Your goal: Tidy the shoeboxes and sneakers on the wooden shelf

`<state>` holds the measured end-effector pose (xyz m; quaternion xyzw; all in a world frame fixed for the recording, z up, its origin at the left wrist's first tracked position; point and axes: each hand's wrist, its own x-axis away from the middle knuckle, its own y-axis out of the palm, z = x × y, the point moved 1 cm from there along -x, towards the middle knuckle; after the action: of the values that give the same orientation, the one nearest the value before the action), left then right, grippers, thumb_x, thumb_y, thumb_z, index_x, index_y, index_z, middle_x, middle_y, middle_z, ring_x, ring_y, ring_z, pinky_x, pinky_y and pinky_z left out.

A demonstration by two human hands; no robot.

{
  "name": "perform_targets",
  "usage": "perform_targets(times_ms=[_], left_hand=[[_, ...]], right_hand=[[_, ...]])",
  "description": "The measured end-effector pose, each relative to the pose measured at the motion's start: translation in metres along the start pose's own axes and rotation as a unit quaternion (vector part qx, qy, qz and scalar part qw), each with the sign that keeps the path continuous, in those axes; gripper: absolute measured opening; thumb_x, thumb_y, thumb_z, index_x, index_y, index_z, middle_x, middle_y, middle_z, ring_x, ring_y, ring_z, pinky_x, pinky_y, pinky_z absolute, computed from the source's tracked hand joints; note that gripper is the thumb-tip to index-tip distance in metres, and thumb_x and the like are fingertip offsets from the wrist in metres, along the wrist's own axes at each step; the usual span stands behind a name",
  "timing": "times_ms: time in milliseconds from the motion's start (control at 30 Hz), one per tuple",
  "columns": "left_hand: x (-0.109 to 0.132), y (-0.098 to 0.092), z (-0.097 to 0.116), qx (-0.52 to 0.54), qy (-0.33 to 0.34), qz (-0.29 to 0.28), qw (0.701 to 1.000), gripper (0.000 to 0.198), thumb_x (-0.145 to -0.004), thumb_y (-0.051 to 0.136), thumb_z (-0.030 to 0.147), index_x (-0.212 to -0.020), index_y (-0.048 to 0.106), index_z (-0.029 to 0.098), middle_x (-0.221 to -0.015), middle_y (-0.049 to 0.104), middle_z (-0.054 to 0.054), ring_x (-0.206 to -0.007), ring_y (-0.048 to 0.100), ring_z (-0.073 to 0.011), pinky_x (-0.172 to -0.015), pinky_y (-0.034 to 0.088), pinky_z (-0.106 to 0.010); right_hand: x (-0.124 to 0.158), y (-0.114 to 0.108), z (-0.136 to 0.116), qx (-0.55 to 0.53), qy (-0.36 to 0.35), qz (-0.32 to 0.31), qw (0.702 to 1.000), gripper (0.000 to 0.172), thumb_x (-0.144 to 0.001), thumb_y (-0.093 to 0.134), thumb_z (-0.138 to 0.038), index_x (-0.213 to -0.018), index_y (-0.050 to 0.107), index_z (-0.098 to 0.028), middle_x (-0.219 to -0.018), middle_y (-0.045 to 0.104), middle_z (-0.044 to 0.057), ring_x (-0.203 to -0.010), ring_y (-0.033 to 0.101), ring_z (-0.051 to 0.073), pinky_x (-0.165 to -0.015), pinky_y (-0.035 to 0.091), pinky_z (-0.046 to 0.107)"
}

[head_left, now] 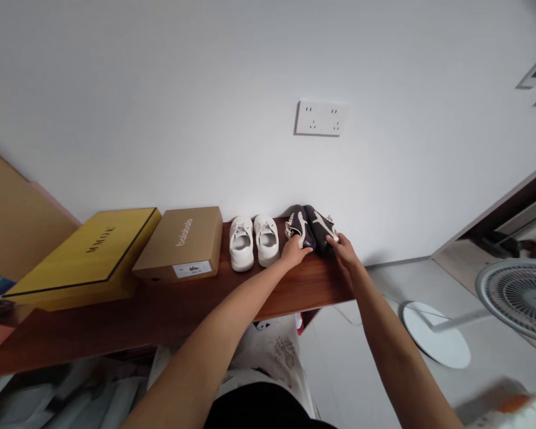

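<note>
Two dark brown sneakers with cream stripes lie close together at the right end of a reddish-brown wooden shelf top (pixel 232 296). My left hand (pixel 293 251) grips the left dark sneaker (pixel 300 223) by its heel end. On the right dark sneaker (pixel 318 226), my right hand (pixel 343 248) is closed around the heel side. Both shoes are tilted onto their sides, soles turned toward each other as far as I can see. A pair of white sneakers (pixel 242 257) stands just left of my left hand, toes to the wall.
Left of the white pair sit a brown shoe box (pixel 178 238) and a yellow box (pixel 93 247). A wall socket (pixel 321 118) is above the shelf. To the right, a fan (pixel 520 298) stands on the floor with a round white base (pixel 451 345).
</note>
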<state>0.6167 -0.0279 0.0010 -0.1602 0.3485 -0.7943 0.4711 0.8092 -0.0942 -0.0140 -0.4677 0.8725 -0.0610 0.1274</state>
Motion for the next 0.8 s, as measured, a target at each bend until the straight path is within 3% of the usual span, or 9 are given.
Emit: perform_targets(times_ms=[100, 233, 300, 367, 467, 800], left_hand=[[-0.007, -0.022, 0.010, -0.101, 0.069, -0.044, 0.992, 0.039, -0.079, 0.078, 0.038, -0.109, 0.059, 0.019, -0.112, 0.070, -0.012, -0.108, 0.067, -0.0297, -0.092, 0.051, -0.038], [-0.011, -0.040, 0.030, -0.225, 0.107, -0.102, 0.963, 0.040, -0.078, 0.078, 0.028, -0.113, 0.060, 0.018, -0.120, 0.068, -0.015, -0.114, 0.065, -0.0323, -0.097, 0.048, -0.040], [-0.011, -0.040, 0.039, -0.261, 0.101, -0.126, 0.952, 0.039, -0.078, 0.077, 0.021, -0.114, 0.062, 0.016, -0.120, 0.068, -0.018, -0.116, 0.064, -0.0342, -0.098, 0.048, -0.042], [-0.010, -0.035, 0.044, -0.276, 0.087, -0.141, 0.947, 0.039, -0.077, 0.077, 0.018, -0.114, 0.064, 0.013, -0.119, 0.068, -0.022, -0.116, 0.064, -0.0367, -0.097, 0.049, -0.043], [-0.007, -0.026, 0.046, -0.276, 0.074, -0.146, 0.947, 0.041, -0.076, 0.077, 0.016, -0.115, 0.066, 0.011, -0.117, 0.069, -0.025, -0.115, 0.065, -0.0385, -0.095, 0.051, -0.044], [-0.016, -0.004, 0.044, -0.267, 0.071, -0.150, 0.949, 0.040, -0.074, 0.080, 0.015, -0.112, 0.070, 0.012, -0.113, 0.071, -0.023, -0.111, 0.067, -0.0373, -0.094, 0.052, -0.042]], right_hand=[[0.000, -0.002, -0.018, 0.167, -0.090, -0.019, 0.982, 0.051, -0.078, 0.063, -0.066, -0.096, 0.063, -0.018, -0.074, 0.065, 0.001, -0.071, 0.059, 0.020, -0.072, 0.047, 0.032], [0.001, 0.005, -0.042, 0.440, -0.145, -0.088, 0.882, 0.031, -0.085, 0.066, -0.046, -0.102, 0.063, -0.020, -0.090, 0.071, 0.010, -0.086, 0.065, 0.026, -0.076, 0.044, 0.032], [0.003, 0.012, -0.051, 0.519, -0.159, -0.115, 0.832, 0.027, -0.087, 0.067, -0.041, -0.103, 0.063, -0.020, -0.098, 0.072, 0.013, -0.094, 0.065, 0.028, -0.079, 0.043, 0.032], [0.006, 0.018, -0.056, 0.560, -0.168, -0.128, 0.801, 0.026, -0.088, 0.067, -0.038, -0.104, 0.063, -0.019, -0.101, 0.072, 0.015, -0.098, 0.064, 0.029, -0.081, 0.042, 0.033], [0.008, 0.022, -0.057, 0.581, -0.179, -0.140, 0.781, 0.025, -0.088, 0.067, -0.035, -0.105, 0.062, -0.018, -0.105, 0.072, 0.016, -0.102, 0.064, 0.030, -0.083, 0.041, 0.034], [0.012, 0.024, -0.044, 0.604, -0.190, -0.158, 0.758, 0.022, -0.091, 0.063, -0.035, -0.103, 0.061, -0.017, -0.106, 0.070, 0.016, -0.103, 0.062, 0.029, -0.083, 0.041, 0.034]])
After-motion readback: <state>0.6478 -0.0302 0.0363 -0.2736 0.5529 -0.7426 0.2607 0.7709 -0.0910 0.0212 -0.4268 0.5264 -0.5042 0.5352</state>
